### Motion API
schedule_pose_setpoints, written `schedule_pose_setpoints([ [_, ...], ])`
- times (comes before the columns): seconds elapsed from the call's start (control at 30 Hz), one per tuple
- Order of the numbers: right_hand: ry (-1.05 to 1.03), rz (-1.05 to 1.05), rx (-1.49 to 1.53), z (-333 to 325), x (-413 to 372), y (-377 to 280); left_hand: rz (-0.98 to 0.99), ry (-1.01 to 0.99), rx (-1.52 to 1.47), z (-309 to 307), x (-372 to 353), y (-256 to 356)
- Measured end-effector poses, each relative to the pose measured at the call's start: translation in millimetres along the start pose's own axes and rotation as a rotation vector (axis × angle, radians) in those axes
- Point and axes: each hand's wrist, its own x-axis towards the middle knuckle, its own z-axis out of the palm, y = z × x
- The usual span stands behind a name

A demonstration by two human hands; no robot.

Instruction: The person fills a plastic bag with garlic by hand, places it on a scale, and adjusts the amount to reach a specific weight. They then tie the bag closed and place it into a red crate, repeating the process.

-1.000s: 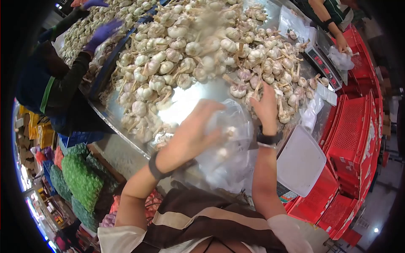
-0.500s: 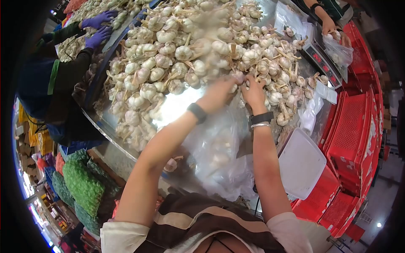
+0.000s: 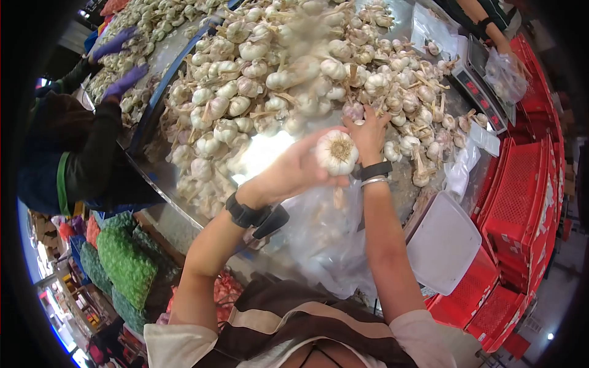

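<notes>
My left hand (image 3: 294, 162) is closed around a white garlic bulb (image 3: 337, 153), held above the metal table with its root end facing up at me. At the near edge of the garlic pile (image 3: 245, 86), my right hand (image 3: 367, 136) has thumb and fingers around a purplish garlic bulb (image 3: 353, 110); its fingertips are partly hidden. Below my hands lies a clear plastic bag (image 3: 319, 233), with pale shapes dimly visible through it.
A digital scale (image 3: 475, 92) stands at right near another person's arm (image 3: 481, 21) and a bag. Red crates (image 3: 515, 202) and a white tray lid (image 3: 443, 242) flank the right side. At left, a co-worker's purple-gloved hands (image 3: 126, 80) work over more garlic.
My left hand has drawn back from the pile toward me and turned palm up, bringing out a garlic bulb. My right hand stays at the pile. The co-worker's gloved hands have moved apart.
</notes>
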Motion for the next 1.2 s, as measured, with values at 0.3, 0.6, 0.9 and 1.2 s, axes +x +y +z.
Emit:
schedule_pose_setpoints([
  [0.3,-0.148,-0.041,0.162,-22.1,4.3,17.7,0.121,0.144,0.315,19.1,-27.6,-4.9],
  [0.6,-0.331,0.21,0.811,-28.6,-39.6,30.0,0.23,0.394,0.651,27.1,-53.4,-0.9],
  [0.9,-0.196,0.456,1.313,-43.0,-47.4,26.9,0.384,0.574,0.294,2.4,-81.1,11.6],
  [1.2,-0.353,-0.161,0.399,-41.1,-40.7,19.4,0.016,0.496,1.981,-36.1,-43.7,-31.1],
])
